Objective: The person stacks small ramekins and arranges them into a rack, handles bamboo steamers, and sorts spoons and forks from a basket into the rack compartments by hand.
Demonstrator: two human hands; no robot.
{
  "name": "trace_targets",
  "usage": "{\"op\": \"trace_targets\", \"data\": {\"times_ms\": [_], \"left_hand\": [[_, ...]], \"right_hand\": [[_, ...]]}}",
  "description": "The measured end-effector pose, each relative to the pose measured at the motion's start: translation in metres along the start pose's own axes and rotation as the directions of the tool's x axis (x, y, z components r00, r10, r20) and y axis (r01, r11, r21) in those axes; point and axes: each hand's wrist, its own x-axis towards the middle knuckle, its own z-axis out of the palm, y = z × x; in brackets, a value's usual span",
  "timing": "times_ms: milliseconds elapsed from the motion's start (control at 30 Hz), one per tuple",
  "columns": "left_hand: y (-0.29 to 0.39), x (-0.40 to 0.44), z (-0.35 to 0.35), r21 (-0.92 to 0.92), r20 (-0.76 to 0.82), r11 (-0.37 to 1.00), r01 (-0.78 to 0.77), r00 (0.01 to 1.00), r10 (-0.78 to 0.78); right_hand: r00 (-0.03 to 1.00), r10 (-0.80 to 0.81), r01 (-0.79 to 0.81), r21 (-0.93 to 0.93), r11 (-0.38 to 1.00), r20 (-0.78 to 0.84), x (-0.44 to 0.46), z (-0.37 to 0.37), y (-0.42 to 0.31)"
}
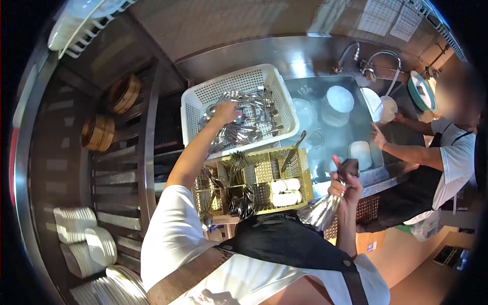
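My left hand (227,113) reaches into a white perforated basket (190,119). Its fingers are bent down, closed on a piece of cutlery among the loose metal forks and spoons (254,109); the fingertips are partly hidden. Close to my body, my right hand (346,189) is wrapped round a bundle of metal cutlery (321,212), whose shiny ends fan out down and to the left. A dark end pokes out above that fist. Between my arms stands a yellowish divided cutlery rack (264,152) with upright cutlery (239,165) in several compartments and white rolled items (285,192) in one.
Right of the basket is a sink (310,84) of cloudy water holding white containers (338,104). A co-worker (452,152) reaches over its right side, below the faucets (376,66). Shelves on the left hold wooden steamers (98,133) and stacked white plates (76,223).
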Motion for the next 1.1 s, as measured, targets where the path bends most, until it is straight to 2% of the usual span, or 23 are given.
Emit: {"op": "trace_targets", "data": {"times_ms": [33,67,133,167,200,267,333,400,433,467,533,600,633,667,700,800,867,900,967,1000,1033,1067,1100], "left_hand": [[-0.003,0.001,0.007,0.167,0.032,0.978,-0.123,0.992,0.120],[-0.005,0.005,0.014,0.160,0.045,0.977,-0.138,0.990,0.132],[0.000,0.009,0.014,0.289,0.182,0.952,-0.096,0.982,0.043],[-0.014,0.015,0.027,0.324,0.115,0.933,-0.155,0.986,0.124],[-0.017,0.020,0.026,0.319,0.123,0.935,-0.157,0.985,0.123],[-0.019,0.023,0.017,0.145,0.203,0.989,-0.013,0.979,-0.017],[-0.021,0.019,0.007,0.164,0.120,0.987,-0.001,0.993,-0.018],[-0.023,0.010,-0.012,0.162,-0.040,0.984,0.071,0.997,-0.065],[-0.020,0.000,-0.028,0.101,-0.207,0.995,-0.018,0.978,0.038],[-0.018,-0.007,-0.048,0.106,-0.221,0.994,-0.008,0.975,0.031],[-0.007,-0.024,-0.092,-0.122,-0.437,0.961,-0.249,0.882,0.173],[0.021,-0.047,-0.152,-0.117,-0.434,0.912,-0.392,0.847,0.308],[0.045,-0.064,-0.178,-0.161,-0.464,0.901,-0.402,0.837,0.290],[0.071,-0.081,-0.198,-0.205,-0.495,0.888,-0.413,0.826,0.270],[0.088,-0.095,-0.214,-0.242,-0.486,0.875,-0.420,0.833,0.265],[0.153,-0.145,-0.247,-0.236,-0.484,0.798,-0.554,0.779,0.398],[0.179,-0.163,-0.242,-0.248,-0.535,0.733,-0.634,0.720,0.442],[0.192,-0.170,-0.236,-0.215,-0.600,0.715,-0.665,0.668,0.440],[0.206,-0.186,-0.220,-0.159,-0.712,0.776,-0.610,0.615,0.338],[0.205,-0.191,-0.214,-0.112,-0.758,0.810,-0.575,0.577,0.305],[0.201,-0.200,-0.211,-0.115,-0.760,0.819,-0.563,0.580,0.292],[0.197,-0.208,-0.205,-0.217,-0.750,0.854,-0.473,0.640,0.164],[0.192,-0.216,-0.198,-0.317,-0.725,0.870,-0.378,0.687,0.034]], "right_hand": [[0.999,-0.006,0.005,0.023,1.000,0.037,-0.006,-0.011,-0.005],[0.997,-0.012,0.009,0.045,0.999,0.072,-0.012,-0.020,-0.008],[0.997,-0.080,0.080,0.033,0.996,-0.004,-0.025,-0.022,-0.011],[0.992,-0.120,0.121,0.033,0.992,-0.039,-0.028,-0.023,-0.011],[0.985,-0.155,0.158,0.032,0.987,-0.073,-0.030,-0.024,-0.011],[0.979,-0.176,0.179,0.017,0.984,-0.103,-0.028,-0.025,-0.010],[0.973,-0.201,0.203,-0.001,0.979,-0.110,-0.021,-0.021,-0.010],[0.969,-0.217,0.207,-0.089,0.974,-0.116,-0.013,-0.013,-0.008],[0.977,-0.199,0.189,-0.115,0.975,-0.077,-0.009,-0.011,-0.008],[0.982,-0.188,0.182,-0.158,0.971,-0.019,-0.002,-0.012,-0.008],[0.986,-0.146,0.159,-0.188,0.969,0.081,0.012,0.005,-0.006],[0.987,-0.158,0.140,-0.411,0.901,-0.010,0.023,0.032,-0.006],[0.991,-0.133,0.122,-0.416,0.901,0.005,0.030,0.050,-0.002],[0.980,-0.071,0.139,-0.388,0.911,0.183,0.047,0.050,-0.001],[0.955,-0.102,0.216,-0.415,0.884,0.279,0.053,0.073,0.005],[0.860,-0.169,0.386,-0.396,0.833,0.482,0.072,0.131,0.029],[0.821,-0.154,0.422,-0.403,0.812,0.549,0.074,0.163,0.051],[0.811,-0.120,0.422,-0.431,0.798,0.573,0.075,0.175,0.063],[0.813,-0.054,0.390,-0.472,0.791,0.579,0.065,0.181,0.086],[0.842,0.011,0.303,-0.490,0.817,0.540,0.060,0.183,0.094],[0.860,0.072,0.225,-0.501,0.835,0.505,0.057,0.185,0.100],[0.858,0.083,0.217,-0.505,0.835,0.506,0.057,0.183,0.106],[0.878,0.161,0.096,-0.495,0.864,0.451,0.057,0.178,0.113]]}}
